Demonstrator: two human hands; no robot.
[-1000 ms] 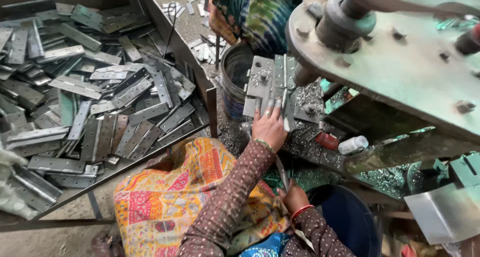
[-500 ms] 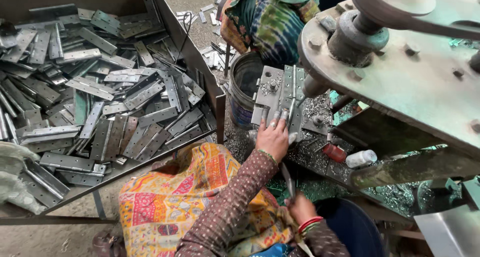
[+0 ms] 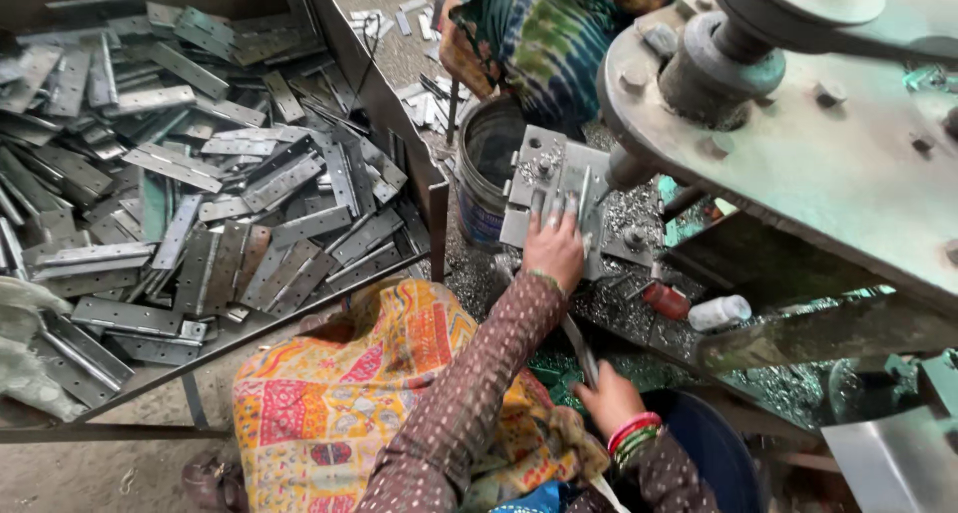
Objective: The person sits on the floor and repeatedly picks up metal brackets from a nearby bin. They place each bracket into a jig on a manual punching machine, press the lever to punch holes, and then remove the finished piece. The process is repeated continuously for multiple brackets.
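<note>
Left hand: fingers spread flat, pressing a metal strip onto the grey jig plate under the press head. Right hand: fingers closed round a thin metal lever. Bin of hinge plates to the left; dark bucket just beside the jig. Advice: seat the strip flush against its stops and keep fingertips well away from the punch.

The left hand hides part of the metal plate; the machine is cut off at the frame's edge.
</note>
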